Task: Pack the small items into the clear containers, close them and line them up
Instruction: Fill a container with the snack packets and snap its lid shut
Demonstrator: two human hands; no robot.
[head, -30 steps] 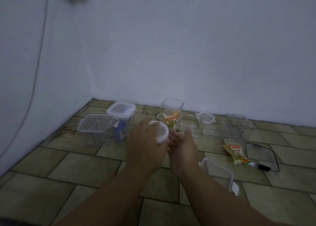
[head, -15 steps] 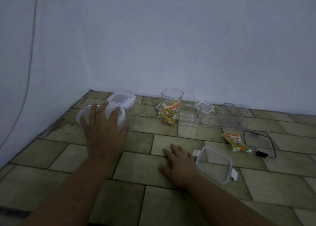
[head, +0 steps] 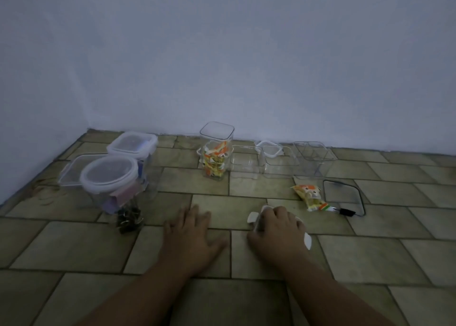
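Currently, head view only. Right hand (head: pixel 278 224) lies over a clear clip lid (head: pixel 307 241) on the floor (head: pixel 74 246), fingers curled down round its far edge. Two white latch tabs show on either side of the hand; the rest of the lid is hidden. Left hand (head: pixel 195 234) is flat on the tiles just beside it, fingers spread, holding nothing.

Step in hand, as I judge: lift this lid and seat it on a matching container. To do well:
- Check the shape first, since the lid looks squarish.
- Keep the latches flipped out, set the lid level on the rim, press the corners, then snap the tabs.
- Steady the tub with the free hand, as light clear plastic will likely slide on tile.

Candidates: sachet jar (head: pixel 214 164) near the wall, packed with orange-and-yellow packets, and empty tubs (head: pixel 283 168) just right of it. One loose sachet (head: pixel 308 195) lies beyond the right hand, unpacked. At left, round-lidded jar (head: pixel 109 175) and square-lidded box (head: pixel 133 144) stand closed, close together. Dim light; lid fit unconfirmed.
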